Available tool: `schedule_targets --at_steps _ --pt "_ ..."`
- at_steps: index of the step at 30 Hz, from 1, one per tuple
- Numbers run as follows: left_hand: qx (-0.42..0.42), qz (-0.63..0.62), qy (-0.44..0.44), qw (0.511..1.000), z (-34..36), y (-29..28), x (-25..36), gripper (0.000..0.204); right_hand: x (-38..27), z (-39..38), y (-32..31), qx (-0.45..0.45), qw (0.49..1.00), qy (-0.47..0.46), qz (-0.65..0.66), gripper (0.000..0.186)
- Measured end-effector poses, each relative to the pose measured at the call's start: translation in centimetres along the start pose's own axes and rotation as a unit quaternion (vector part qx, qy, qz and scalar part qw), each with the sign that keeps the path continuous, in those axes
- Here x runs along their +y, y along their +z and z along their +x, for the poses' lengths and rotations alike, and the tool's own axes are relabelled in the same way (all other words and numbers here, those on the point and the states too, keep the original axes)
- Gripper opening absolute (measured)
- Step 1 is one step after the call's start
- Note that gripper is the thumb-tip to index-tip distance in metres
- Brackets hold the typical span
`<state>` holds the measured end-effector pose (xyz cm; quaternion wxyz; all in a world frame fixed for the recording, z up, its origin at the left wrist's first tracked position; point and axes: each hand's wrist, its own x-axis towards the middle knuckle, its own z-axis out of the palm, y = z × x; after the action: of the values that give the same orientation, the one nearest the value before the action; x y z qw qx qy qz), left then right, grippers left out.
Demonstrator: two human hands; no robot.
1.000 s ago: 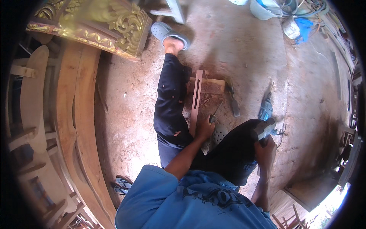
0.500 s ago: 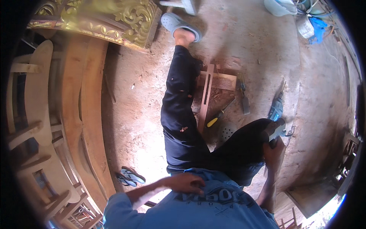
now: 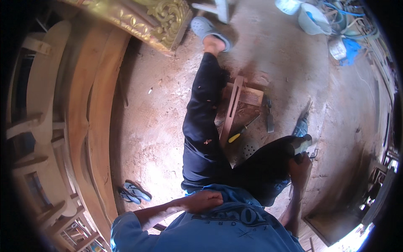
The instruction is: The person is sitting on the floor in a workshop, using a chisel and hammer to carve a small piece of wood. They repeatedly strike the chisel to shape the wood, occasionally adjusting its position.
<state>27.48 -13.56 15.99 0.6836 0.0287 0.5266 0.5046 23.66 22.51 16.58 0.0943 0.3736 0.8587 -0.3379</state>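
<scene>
Nearest to my view, the left hand (image 3: pixel 203 200) is resting flat against the blue shirt (image 3: pixel 226 227) at the person's belly, fingers lying loosely together and gripping nothing. The right hand (image 3: pixel 300 168) is sitting a little farther out on the right, beside the bent knee in dark trousers (image 3: pixel 201 138); it is closing around the handle of a blue and grey power tool (image 3: pixel 301 134), though I cannot tell how tightly, since the knee is covering part of the fingers. The tool is lying on the dirt floor (image 3: pixel 159 126), its nose pointing away from the person.

Between the legs, a yellow-handled screwdriver (image 3: pixel 241 131) is lying on a flat wooden board (image 3: pixel 243 113), well apart from both hands (neither is touching it). A narrow wooden slat (image 3: pixel 233 109) is standing on edge along that board, just beside the outstretched left leg, and a dark metal tool (image 3: pixel 268 117) is lying at the board's right edge.

Off to the lower left, a pair of blue flip-flops (image 3: pixel 133 193) is lying on the floor next to long curved timber planks (image 3: pixel 90 126).

Farther out, the left foot is wearing a grey sandal (image 3: pixel 208 30), nearly touching a gilded carved wooden piece (image 3: pixel 163 19). At the far top right, pale buckets (image 3: pixel 312 19) are sitting among blue clutter.
</scene>
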Motion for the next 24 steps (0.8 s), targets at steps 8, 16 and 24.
schedule_targets --at_steps 8,16,24 --pt "-0.084 0.167 0.085 0.979 1.0 0.0 0.0 0.045 0.5 0.3 -0.1 -0.006 1.0 0.017 -0.004 0.035" --pt "-0.061 0.084 0.143 0.984 0.2 -0.5 0.9 0.049 -0.5 0.5 0.2 -0.01 0.999 0.011 -0.044 0.033" --pt "-0.137 0.031 0.145 0.979 1.4 -0.6 -0.5 0.052 0.5 0.7 0.4 -0.002 0.999 0.014 -0.03 0.032"
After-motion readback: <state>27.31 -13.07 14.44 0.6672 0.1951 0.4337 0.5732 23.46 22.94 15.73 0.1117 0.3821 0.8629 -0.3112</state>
